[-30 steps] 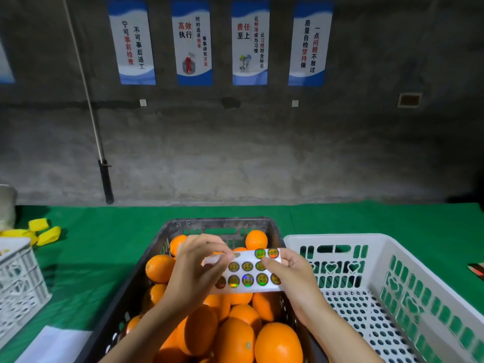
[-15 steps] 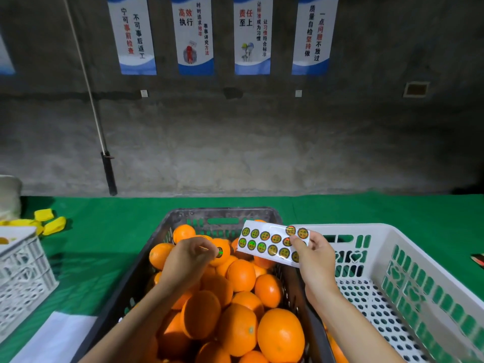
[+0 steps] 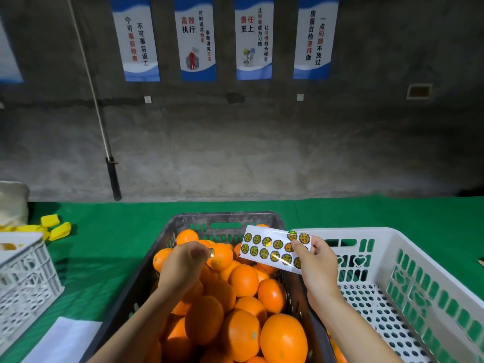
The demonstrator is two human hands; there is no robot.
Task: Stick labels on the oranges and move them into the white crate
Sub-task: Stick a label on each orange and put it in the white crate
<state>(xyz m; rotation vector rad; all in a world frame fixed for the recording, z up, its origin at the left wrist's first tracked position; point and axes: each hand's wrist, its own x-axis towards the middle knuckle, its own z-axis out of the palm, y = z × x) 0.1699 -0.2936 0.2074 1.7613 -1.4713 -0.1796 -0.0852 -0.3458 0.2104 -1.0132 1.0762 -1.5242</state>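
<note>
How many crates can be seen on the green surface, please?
3. The dark crate, holding oranges, is in the middle. The white crate stands just right of it. A second white crate sits at the left edge, partly cut off.

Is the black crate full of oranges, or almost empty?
Full: oranges are heaped in the black crate nearly up to its rim, and none of its floor shows.

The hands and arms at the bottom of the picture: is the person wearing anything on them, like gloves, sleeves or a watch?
Nothing that shows. The left hand and right hand are bare: no gloves or rings visible. The left forearm and right forearm are bare too, with no sleeve, watch or bracelet down to the picture's edge.
</note>
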